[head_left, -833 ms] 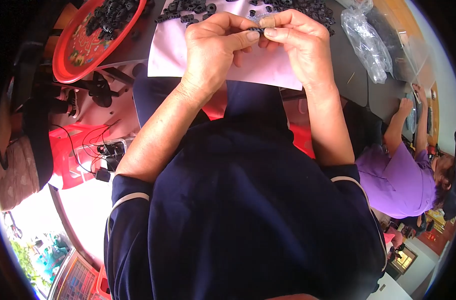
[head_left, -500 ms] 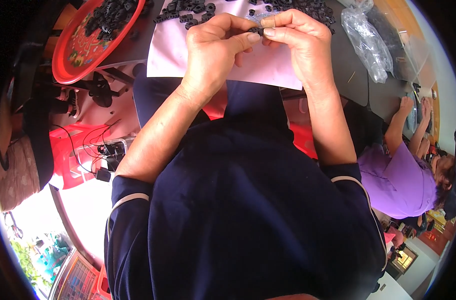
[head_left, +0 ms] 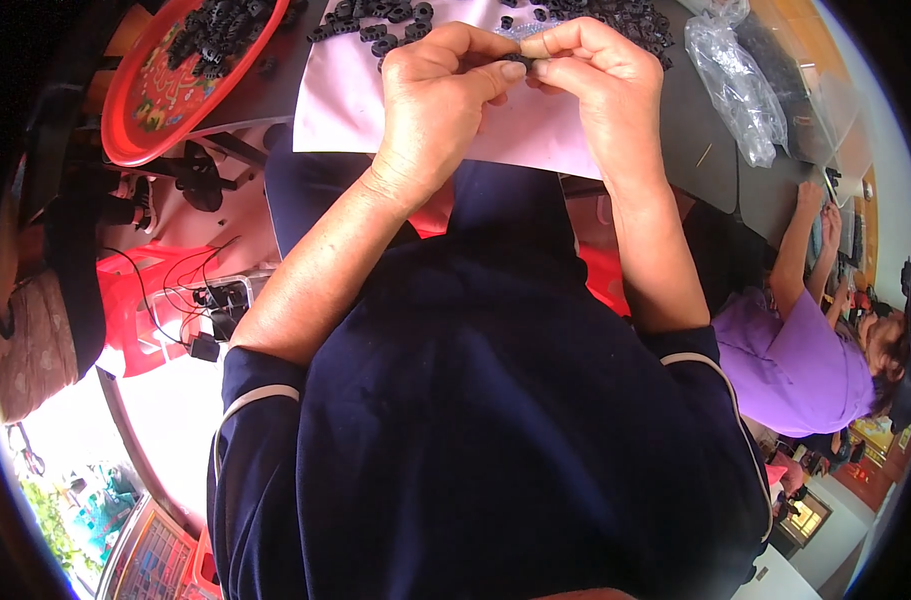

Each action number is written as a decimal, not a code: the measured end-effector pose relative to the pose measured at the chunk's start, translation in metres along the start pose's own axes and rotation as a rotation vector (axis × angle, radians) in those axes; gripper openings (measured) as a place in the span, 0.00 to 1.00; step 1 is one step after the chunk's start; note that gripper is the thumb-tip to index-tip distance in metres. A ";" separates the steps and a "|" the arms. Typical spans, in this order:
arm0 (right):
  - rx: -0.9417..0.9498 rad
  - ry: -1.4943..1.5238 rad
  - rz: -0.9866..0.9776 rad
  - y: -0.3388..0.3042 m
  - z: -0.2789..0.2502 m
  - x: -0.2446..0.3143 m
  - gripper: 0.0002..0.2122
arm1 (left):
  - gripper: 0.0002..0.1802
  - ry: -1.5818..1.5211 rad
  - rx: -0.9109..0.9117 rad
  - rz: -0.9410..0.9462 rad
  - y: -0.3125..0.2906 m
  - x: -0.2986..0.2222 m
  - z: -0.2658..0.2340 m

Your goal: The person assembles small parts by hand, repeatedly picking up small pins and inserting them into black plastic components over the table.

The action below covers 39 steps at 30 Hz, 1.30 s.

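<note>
Both my hands meet over a pink sheet (head_left: 340, 110) on the dark table. Between their fingertips is a small black plastic part (head_left: 518, 61), mostly covered by the fingers. My left hand (head_left: 440, 85) pinches it from the left with thumb and forefinger. From the right, my right hand (head_left: 600, 80) grips it the same way, thumb below and forefinger above. Similar black parts (head_left: 380, 25) lie loose on the sheet beyond my left hand. A denser heap of small black pieces (head_left: 635, 25) sits beyond my right hand.
A red round tray (head_left: 125, 140) with a flowered base holds more black parts (head_left: 215, 30) at the far left. Clear plastic bags (head_left: 730, 90) lie on the table's right. A person in a purple top (head_left: 795, 350) works farther right. Red plastic stools (head_left: 130, 330) stand at left.
The fingers have shifted slightly around the black part, and less of it shows now. At right, the other person's hands have moved closer together.
</note>
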State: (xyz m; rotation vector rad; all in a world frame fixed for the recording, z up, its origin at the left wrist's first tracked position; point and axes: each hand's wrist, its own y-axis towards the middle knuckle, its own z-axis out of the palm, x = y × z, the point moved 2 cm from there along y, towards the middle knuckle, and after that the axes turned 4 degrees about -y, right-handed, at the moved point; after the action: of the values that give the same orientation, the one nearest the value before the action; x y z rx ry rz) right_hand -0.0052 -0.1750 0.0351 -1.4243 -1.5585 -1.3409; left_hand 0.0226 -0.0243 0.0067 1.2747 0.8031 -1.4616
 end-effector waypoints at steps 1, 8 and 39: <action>-0.013 -0.017 0.011 0.001 0.002 0.002 0.08 | 0.05 -0.014 0.002 0.024 0.000 0.001 0.000; -0.084 -0.080 -0.023 0.003 0.007 0.003 0.10 | 0.05 -0.012 -0.048 0.036 0.000 0.006 0.007; -0.278 -0.299 -0.390 -0.007 0.024 0.002 0.08 | 0.03 -0.076 -0.063 0.217 -0.004 0.010 0.008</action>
State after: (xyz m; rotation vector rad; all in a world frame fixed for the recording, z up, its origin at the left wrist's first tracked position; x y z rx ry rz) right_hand -0.0079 -0.1511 0.0283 -1.6022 -1.9834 -1.6841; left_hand 0.0171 -0.0336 -0.0018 1.2111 0.6350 -1.2931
